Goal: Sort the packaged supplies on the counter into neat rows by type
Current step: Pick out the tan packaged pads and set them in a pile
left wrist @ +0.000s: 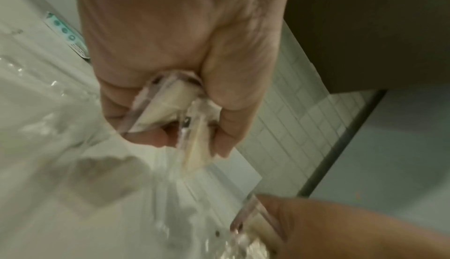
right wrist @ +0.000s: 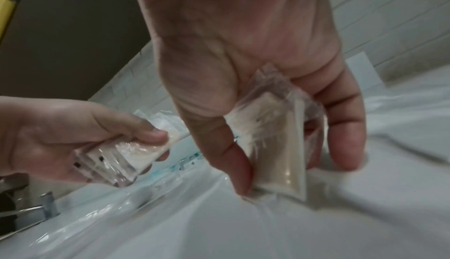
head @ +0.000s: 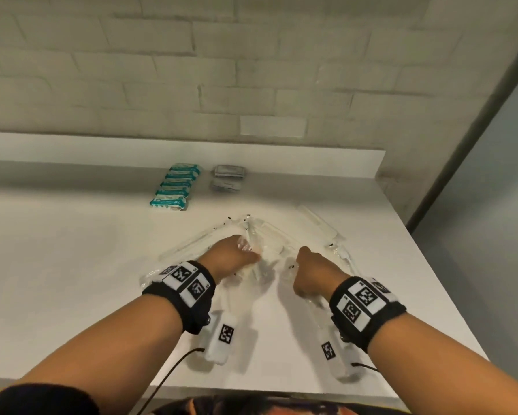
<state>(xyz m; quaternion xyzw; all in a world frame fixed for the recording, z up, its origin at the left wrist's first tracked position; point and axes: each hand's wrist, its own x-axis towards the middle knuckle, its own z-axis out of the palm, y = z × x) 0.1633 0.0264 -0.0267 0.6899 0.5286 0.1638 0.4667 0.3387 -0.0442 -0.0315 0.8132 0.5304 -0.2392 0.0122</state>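
Note:
Clear plastic packets with white contents lie in a loose heap [head: 266,235] on the white counter [head: 72,265]. My left hand [head: 245,250] is curled round a small bundle of these clear packets [left wrist: 170,109], a little above the heap. My right hand [head: 299,265] pinches one clear packet [right wrist: 275,147] between thumb and fingers, its lower end near the counter. In the right wrist view the left hand's bundle [right wrist: 116,159] shows at the left. Several teal packets [head: 173,187] lie in a row at the back, with grey packets [head: 227,178] beside them.
More clear packets [head: 320,226] lie to the right of the heap, near the counter's right edge [head: 431,265]. A raised ledge [head: 191,148] and a brick wall run behind. A metal faucet [right wrist: 48,203] shows in the right wrist view.

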